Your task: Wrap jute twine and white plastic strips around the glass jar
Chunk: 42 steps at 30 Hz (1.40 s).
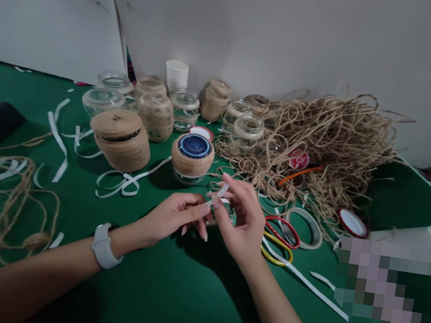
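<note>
A short white tape strip (223, 190) is pinched between the thumb and fingers of my right hand (242, 222). The thumb and forefinger of my left hand (177, 212) close on the strip's lower end, so both hands meet on it. Just beyond them stands a small jar (192, 161) with a blue lid, its upper part wrapped in jute twine and its lower glass bare, with a white band around it. A twine end runs from this jar toward my right fingers. Scissors (287, 245) with red and yellow handles lie beside my right hand, partly hidden.
A larger twine-wrapped jar (123, 142) stands at left. Behind are glass jars (247, 134), wrapped jars (155, 116) and stacked white cups (176, 76). A jute twine heap (335, 141) fills the back right. A tape roll (316, 233) and white strips (58, 146) lie on the green table (146, 297).
</note>
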{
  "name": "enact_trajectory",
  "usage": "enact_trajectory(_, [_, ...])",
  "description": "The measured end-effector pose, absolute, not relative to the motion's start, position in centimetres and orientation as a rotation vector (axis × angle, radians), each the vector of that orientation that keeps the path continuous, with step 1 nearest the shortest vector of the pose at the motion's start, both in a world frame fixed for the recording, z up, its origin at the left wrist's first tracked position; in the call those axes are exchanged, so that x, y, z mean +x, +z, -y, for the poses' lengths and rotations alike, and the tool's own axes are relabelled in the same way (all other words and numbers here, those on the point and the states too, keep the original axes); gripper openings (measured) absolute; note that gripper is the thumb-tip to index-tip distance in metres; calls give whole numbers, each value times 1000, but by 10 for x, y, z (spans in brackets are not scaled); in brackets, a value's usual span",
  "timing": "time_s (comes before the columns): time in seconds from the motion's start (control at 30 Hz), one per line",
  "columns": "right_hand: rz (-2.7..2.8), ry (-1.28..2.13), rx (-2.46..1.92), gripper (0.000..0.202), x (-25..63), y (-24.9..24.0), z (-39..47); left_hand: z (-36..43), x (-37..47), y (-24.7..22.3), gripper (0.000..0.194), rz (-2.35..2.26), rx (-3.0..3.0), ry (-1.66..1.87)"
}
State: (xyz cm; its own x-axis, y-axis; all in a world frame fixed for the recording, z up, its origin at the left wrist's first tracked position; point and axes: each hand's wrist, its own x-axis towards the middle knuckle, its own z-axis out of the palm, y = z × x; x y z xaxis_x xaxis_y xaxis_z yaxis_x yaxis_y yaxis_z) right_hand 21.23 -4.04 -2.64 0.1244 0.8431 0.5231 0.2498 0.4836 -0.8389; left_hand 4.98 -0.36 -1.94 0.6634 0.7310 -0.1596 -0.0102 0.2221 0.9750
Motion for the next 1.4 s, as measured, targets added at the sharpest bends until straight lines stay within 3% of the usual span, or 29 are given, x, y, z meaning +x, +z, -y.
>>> enact_trajectory(0.17, [1360, 445, -1131, 33, 221, -26, 37, 2, 47, -14, 37, -684, 1209, 694])
enact_trajectory(0.53, [1381, 381, -1304, 35, 220, -36, 27, -4, 39, -13, 35, -696, 1262, 766])
enact_trajectory(0.67, [1115, 512, -1293, 44, 225, -38, 23, -3, 38, -15, 37, -604, 1295, 669])
enact_trajectory(0.73, [1027, 600, -1223, 33, 229, -34, 22, -2, 39, -16, 39, -579, 1283, 622])
enact_trajectory(0.97, [1158, 1404, -1092, 36, 230, -25, 26, -4, 41, -17, 44, -670, 1099, 634])
enact_trajectory(1.2, [908, 1583, -942, 32, 227, -23, 26, -8, 40, -19, 40, -727, 1130, 713])
enact_trajectory(1.3, [794, 1695, -877, 31, 231, -21, 27, -7, 37, -20, 37, -854, 1379, 854])
enact_trajectory(1.4, [836, 1788, -946, 34, 231, -23, 27, -12, 30, -21, 31, -1038, 1763, 1244])
